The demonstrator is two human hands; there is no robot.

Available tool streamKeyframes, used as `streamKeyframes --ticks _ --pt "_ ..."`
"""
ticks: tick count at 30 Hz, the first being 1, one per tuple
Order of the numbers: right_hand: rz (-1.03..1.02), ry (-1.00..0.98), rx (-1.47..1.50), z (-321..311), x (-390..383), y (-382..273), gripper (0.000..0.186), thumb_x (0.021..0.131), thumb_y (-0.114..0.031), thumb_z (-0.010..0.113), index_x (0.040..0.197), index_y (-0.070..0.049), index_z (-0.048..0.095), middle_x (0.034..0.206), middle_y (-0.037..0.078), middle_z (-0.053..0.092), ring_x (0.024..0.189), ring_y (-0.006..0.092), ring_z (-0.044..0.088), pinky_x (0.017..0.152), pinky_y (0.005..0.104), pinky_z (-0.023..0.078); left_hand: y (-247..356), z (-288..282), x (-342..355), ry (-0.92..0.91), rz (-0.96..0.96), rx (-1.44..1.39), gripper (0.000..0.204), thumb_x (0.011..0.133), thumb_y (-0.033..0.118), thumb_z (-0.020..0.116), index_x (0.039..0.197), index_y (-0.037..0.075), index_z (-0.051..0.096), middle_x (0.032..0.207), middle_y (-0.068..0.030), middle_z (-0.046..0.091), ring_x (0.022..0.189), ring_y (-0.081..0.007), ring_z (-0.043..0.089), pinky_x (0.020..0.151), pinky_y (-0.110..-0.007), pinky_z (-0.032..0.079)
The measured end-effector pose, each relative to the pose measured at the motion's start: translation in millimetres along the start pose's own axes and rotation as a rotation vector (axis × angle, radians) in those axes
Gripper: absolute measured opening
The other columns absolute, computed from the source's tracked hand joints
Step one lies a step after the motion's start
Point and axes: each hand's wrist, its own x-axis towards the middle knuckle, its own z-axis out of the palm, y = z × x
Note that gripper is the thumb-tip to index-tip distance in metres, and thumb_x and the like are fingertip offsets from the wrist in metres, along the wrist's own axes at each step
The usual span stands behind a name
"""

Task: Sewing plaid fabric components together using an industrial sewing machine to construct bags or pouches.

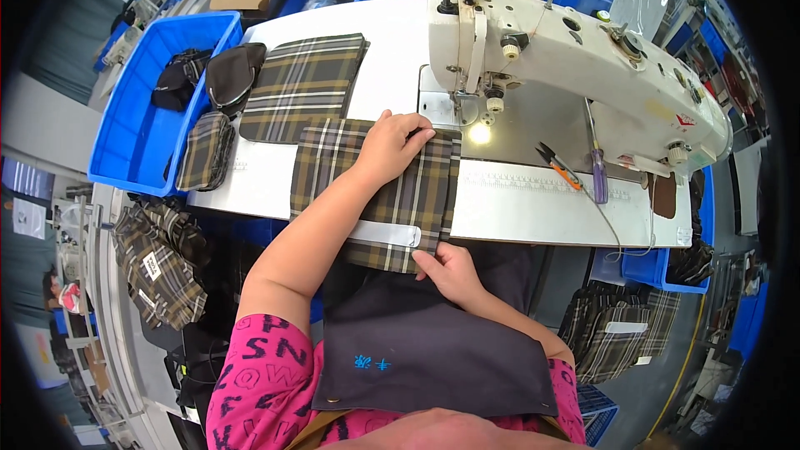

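Note:
A layered plaid fabric panel (pixel 333 171) in brown, black and white lies over the front edge of the white sewing table, just left of the sewing machine's needle. My left hand (pixel 392 146) pinches its far right corner, thumb against fingers. At the near right corner my right hand (pixel 452 272) grips the same panel, thumb on top and the other fingers partly hidden. A pale strip (pixel 385 233) lies across the panel's near part. The presser foot (pixel 459 107) stands beyond the fabric, apart from it.
The white sewing machine (pixel 575 58) fills the back right. Thread snips (pixel 560 168) and a purple-handled screwdriver (pixel 599 175) lie on the table. At left are a plaid stack (pixel 304 87), dark pouches (pixel 234 77) and a blue bin (pixel 125 146). More plaid pieces (pixel 604 333) hang lower right.

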Motion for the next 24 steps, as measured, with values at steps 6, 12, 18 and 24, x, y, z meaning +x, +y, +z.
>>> streamKeyframes --ticks 6,12,18,24 --pt "-0.112 0.045 0.070 -3 -11 -6 0.036 0.100 -0.019 0.066 0.072 0.002 0.058 0.060 0.008 0.062 0.064 0.0141 0.071 0.053 0.0266 0.048 11 0 17 -0.187 -0.095 0.105 0.015 0.097 0.024 0.067 0.095 0.009 0.067 0.085 -0.0056 0.071 0.079 -0.0275 0.064 0.107 -0.049 0.036" --pt "-0.336 0.250 -0.358 -15 -8 27 0.031 0.092 -0.021 0.074 0.074 0.002 0.063 0.076 0.013 0.061 0.078 0.0269 0.064 0.069 0.0374 0.047 15 12 16 -0.121 -0.063 0.206 0.019 0.092 0.028 0.072 0.091 0.010 0.066 0.082 -0.0049 0.071 0.080 -0.0262 0.066 0.104 -0.049 0.037" --pt "-0.155 0.063 -0.094 -18 -4 30 0.037 0.092 -0.024 0.074 0.072 0.004 0.062 0.066 0.013 0.057 0.061 0.0194 0.052 0.058 0.0358 0.041 14 13 19 -0.123 -0.078 0.211 0.020 0.090 0.028 0.074 0.088 0.010 0.066 0.077 -0.0040 0.070 0.075 -0.0266 0.065 0.106 -0.051 0.037" --pt "-0.204 0.044 -0.153 -19 -2 25 0.047 0.095 -0.026 0.073 0.063 0.004 0.053 0.052 0.013 0.046 0.048 0.0162 0.038 0.048 0.0352 0.034 16 7 23 -0.140 -0.092 0.218 0.018 0.091 0.027 0.073 0.087 0.011 0.067 0.072 -0.0038 0.068 0.069 -0.0269 0.064 0.115 -0.055 0.033"
